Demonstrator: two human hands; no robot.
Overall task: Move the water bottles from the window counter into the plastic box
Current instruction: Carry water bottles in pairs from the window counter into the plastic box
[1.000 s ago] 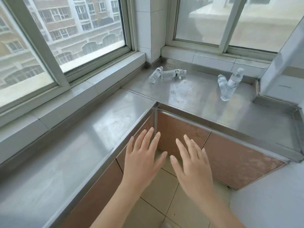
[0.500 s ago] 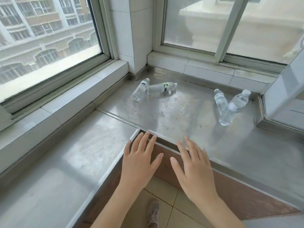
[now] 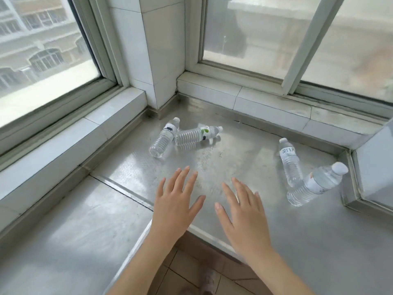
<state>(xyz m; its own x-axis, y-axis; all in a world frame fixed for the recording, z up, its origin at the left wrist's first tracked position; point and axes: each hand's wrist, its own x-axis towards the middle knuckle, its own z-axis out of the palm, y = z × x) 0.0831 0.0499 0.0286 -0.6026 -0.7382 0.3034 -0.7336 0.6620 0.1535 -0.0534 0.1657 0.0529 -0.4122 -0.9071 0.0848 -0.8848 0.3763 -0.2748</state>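
Several clear water bottles lie on the steel window counter (image 3: 223, 165). Two touch near the corner pillar: one (image 3: 164, 137) points toward the pillar, the other (image 3: 196, 135) lies across with a green mark on its label. At the right, a bottle (image 3: 289, 161) lies lengthwise and a larger one (image 3: 316, 184) rests tilted against it. My left hand (image 3: 176, 201) and my right hand (image 3: 244, 213) hover over the counter's near part, palms down, fingers spread, holding nothing. No plastic box is in view.
Windows with tiled sills (image 3: 265, 101) run along the left and back. A tiled pillar (image 3: 157, 60) stands in the corner. A grey block (image 3: 374, 167) rises at the right edge. Below the counter's inner corner, floor tiles and a shoe (image 3: 209, 279) show.
The view has closed in on the corner, so the bottles appear nearer. Both hands have moved forward from over the floor to above the counter, still spread and empty.
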